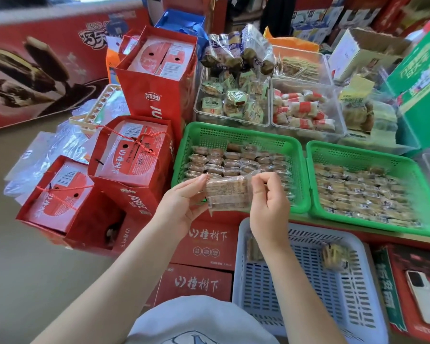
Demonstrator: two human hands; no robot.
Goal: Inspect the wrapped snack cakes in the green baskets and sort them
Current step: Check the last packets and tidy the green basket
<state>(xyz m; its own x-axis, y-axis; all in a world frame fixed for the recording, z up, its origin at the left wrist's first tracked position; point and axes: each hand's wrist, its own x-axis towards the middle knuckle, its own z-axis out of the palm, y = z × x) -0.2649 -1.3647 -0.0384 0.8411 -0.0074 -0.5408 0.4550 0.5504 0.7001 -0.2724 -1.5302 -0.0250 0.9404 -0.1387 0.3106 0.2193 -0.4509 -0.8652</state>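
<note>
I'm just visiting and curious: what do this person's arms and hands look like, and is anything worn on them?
Both forearms are bare up to the bottom edge of the picture, with no sleeves in view. The left hand and the right hand wear no gloves, and no rings, watch or bracelet show. The fingers are slim, with short, unpainted nails. Below the arms sits a light grey-white garment with a blue print.

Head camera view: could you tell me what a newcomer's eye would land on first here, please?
First, the wrapped snack cake held up at the centre, pinched between the left hand and right hand. Just behind it sit two bright green baskets, the left green basket and the right green basket, both packed with rows of wrapped cakes. Below the hands is a pale blue basket, nearly bare, with red gift bags stacked to the left.
</note>
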